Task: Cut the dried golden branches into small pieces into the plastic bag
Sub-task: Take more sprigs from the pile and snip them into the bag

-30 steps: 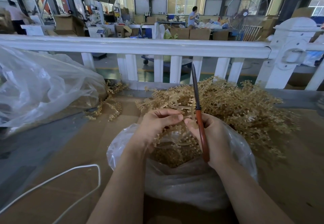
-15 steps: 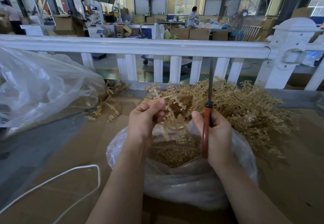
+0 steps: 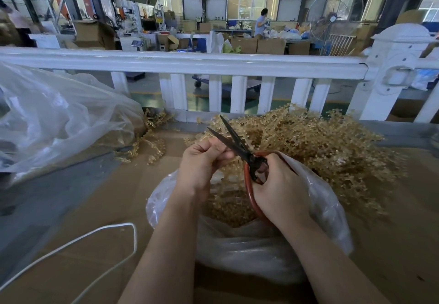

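A clear plastic bag (image 3: pixel 249 253) stands open in front of me, with small golden pieces in it. Behind it lies a heap of dried golden branches (image 3: pixel 320 146). My left hand (image 3: pixel 202 163) pinches a golden branch (image 3: pixel 225 166) above the bag's mouth. My right hand (image 3: pixel 280 189) grips the red handles of dark-bladed scissors (image 3: pixel 237 144). The blades are spread apart and point up and left, just beside my left fingers.
A large crumpled plastic sheet (image 3: pixel 54 118) lies at the left, with loose golden sprigs (image 3: pixel 152 142) near it. A white cord (image 3: pixel 102 232) loops over the brown cardboard surface (image 3: pixel 118 196). A white fence rail (image 3: pixel 185 62) runs across behind the heap.
The scissors swung from upright with blades together to tilted left with blades apart. My left hand, which had risen with the branch, now sits beside the blades.
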Motion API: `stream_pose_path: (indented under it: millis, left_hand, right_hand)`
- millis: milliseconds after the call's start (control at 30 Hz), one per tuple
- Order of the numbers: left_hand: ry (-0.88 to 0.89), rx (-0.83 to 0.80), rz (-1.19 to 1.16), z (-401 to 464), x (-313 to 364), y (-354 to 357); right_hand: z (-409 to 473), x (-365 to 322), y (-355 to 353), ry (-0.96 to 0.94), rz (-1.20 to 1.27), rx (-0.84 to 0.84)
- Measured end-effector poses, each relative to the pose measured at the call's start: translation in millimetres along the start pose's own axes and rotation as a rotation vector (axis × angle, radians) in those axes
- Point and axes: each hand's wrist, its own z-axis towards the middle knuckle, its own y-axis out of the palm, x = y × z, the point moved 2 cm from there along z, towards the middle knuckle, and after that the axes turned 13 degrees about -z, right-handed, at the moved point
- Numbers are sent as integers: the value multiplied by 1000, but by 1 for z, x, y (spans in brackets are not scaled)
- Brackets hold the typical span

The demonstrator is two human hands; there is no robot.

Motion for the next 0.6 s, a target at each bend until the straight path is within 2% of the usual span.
stream_pose_path:
  millis: [167,367,600]
  left_hand:
    - [-52,-30,-59,-3,1,1]
    - [-197,-20,-129,-4,-1,3]
    - [-216,24,-114,-5,0,0]
  right_hand:
    - [1,-3,-4,-1,-12,36]
    - [0,1,1,-42,-42,31]
    - [1,1,4,-23,-80,54]
